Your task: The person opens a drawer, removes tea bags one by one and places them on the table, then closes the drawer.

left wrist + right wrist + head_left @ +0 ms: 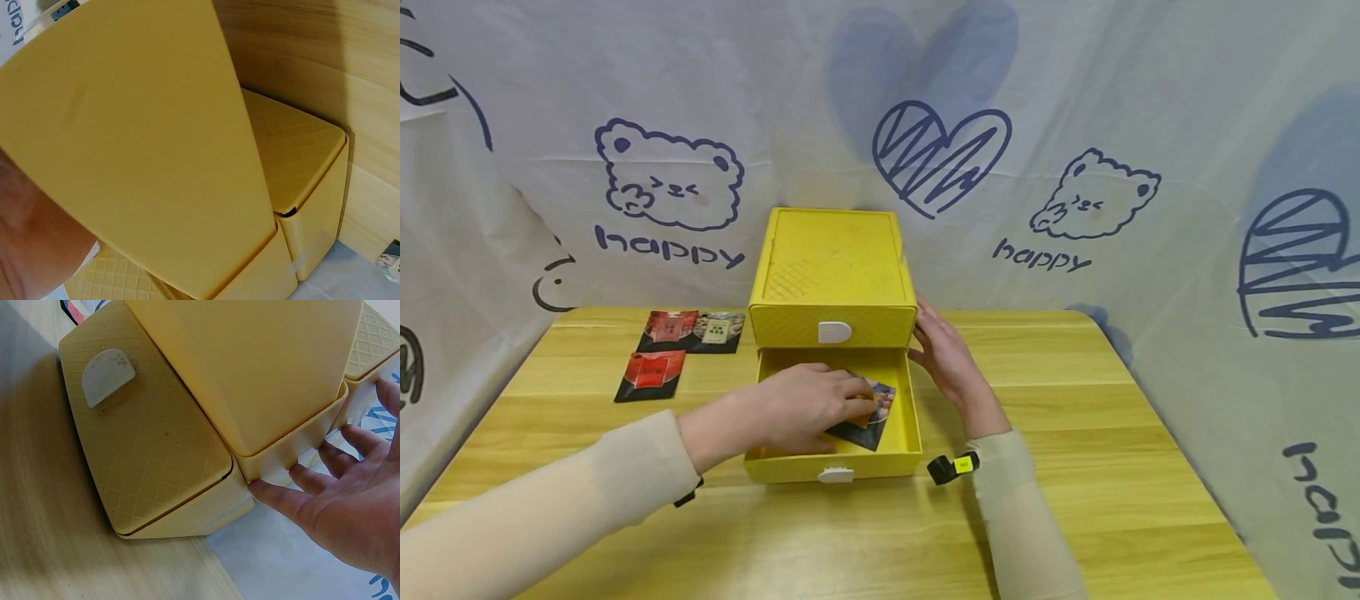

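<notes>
In the head view, a yellow two-drawer box (831, 254) stands on the table with its lower drawer (910, 433) pulled out. My left hand (808, 407) reaches into that drawer from the left, its bent fingers holding a dark printed packet (880, 404); the thumb side is mostly hidden. The left wrist view catches only part of that hand (37, 234), behind a drawer wall (137, 144). Against the box's right side rests my right hand (951, 354). Its spread fingertips touch the yellow side edge in the right wrist view, below the upper drawer's level (287, 450).
Left of the box lie a red-and-black packet (651, 375), another red one (666, 329) and a dark packet with a pale label (718, 332). White tabs mark both drawer fronts, such as the upper tab (834, 332). A printed cloth (805, 100) hangs behind the table.
</notes>
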### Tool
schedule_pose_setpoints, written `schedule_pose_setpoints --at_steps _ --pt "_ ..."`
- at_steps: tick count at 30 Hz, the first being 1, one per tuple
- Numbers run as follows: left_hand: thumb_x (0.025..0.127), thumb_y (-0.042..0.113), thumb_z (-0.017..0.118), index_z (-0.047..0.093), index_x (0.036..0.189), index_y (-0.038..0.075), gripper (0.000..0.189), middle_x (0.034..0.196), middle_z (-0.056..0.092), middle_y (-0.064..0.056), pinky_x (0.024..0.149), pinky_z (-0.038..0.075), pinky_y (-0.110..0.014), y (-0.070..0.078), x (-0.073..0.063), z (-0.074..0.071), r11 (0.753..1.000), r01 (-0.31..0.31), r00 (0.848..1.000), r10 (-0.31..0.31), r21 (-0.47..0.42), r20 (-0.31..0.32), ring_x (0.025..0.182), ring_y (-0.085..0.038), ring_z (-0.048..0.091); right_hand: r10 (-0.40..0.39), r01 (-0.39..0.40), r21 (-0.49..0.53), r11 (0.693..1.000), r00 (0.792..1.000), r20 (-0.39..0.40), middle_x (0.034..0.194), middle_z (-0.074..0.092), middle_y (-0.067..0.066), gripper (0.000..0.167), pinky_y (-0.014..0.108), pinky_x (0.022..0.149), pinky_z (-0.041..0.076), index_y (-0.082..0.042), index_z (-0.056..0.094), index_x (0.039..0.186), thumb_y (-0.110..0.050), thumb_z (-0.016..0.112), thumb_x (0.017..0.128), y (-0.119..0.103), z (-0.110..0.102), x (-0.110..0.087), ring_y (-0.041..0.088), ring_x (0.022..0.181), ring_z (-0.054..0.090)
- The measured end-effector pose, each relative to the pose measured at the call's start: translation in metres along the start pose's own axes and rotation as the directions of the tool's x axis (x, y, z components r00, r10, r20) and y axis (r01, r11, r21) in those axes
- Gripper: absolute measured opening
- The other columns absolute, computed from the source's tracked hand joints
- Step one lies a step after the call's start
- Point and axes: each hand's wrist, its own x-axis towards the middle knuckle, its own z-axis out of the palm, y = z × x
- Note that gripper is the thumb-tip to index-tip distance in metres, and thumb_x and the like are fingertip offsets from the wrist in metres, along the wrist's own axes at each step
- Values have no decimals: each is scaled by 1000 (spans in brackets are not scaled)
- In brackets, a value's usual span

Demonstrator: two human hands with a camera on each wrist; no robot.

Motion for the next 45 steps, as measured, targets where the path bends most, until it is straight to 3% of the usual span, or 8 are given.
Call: schedule_pose_setpoints --at_steps 11,28,45 --pt "89 45 82 57 149 13 73 150 56 -7 111 50 -43 -1 6 2 999 37 999 -37 -11 20 134 -26 57 -2 2 -2 1000 1000 -1 172 23 3 57 61 124 26 -21 22 167 -34 36 113 0 0 0 25 158 21" --pt "92 37 80 66 139 10 56 145 62 -7 102 56 -39 0 9 0 997 37 999 -34 -71 33 132 -23 60 3 -3 10 1000 1000 -5 172 22 4 57 61 123 26 -20 22 167 -32 34 113 -2 1 0 27 158 21" --pt "91 29 78 64 141 10 56 139 67 -9 100 57 -40 -3 10 1 986 57 998 -55 -157 17 126 -22 64 -3 3 25 1000 1000 5 173 19 6 58 62 124 23 -17 19 168 -29 33 113 -3 1 -1 28 159 17"
